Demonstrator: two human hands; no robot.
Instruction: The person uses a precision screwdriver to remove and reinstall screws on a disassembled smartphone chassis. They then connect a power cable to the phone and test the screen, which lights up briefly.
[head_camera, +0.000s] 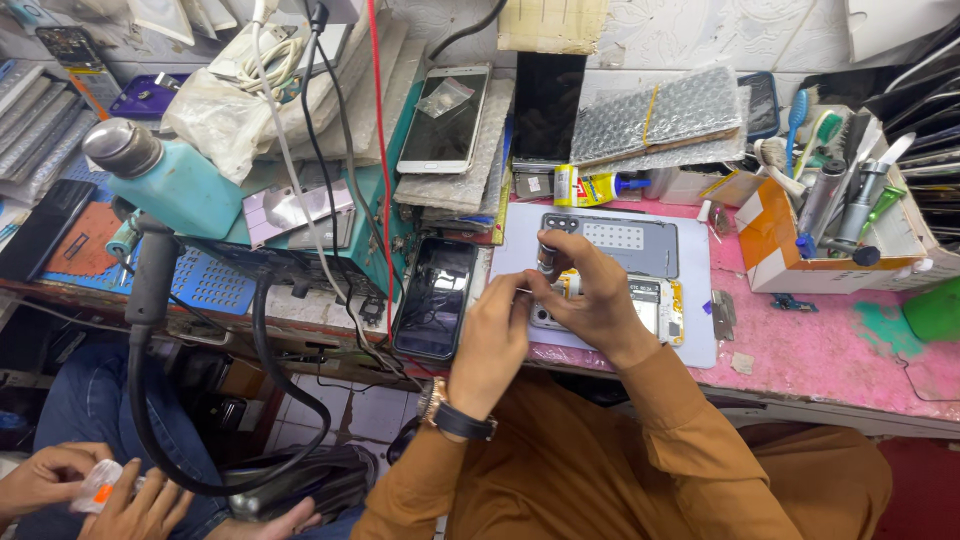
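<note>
Phone: my opened phone (655, 305) lies flat on the grey mat (700, 345), long axis left to right, directly under my fingers.
Right hand (590, 290): fingers pinch a small dark cylinder (547, 255) upright over the phone's left end.
Left hand (495, 335): fingers curled, steadying a thin tool there.
Cardboard box (770, 240): holds brushes, tools.

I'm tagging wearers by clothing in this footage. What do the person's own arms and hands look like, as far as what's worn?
Both arms wear long mustard-brown sleeves, loose and creased, ending at the wrists. The left hand has a wristwatch with a dark strap and gold-toned case. The right hand is bare; no gloves or rings are visible.
</note>
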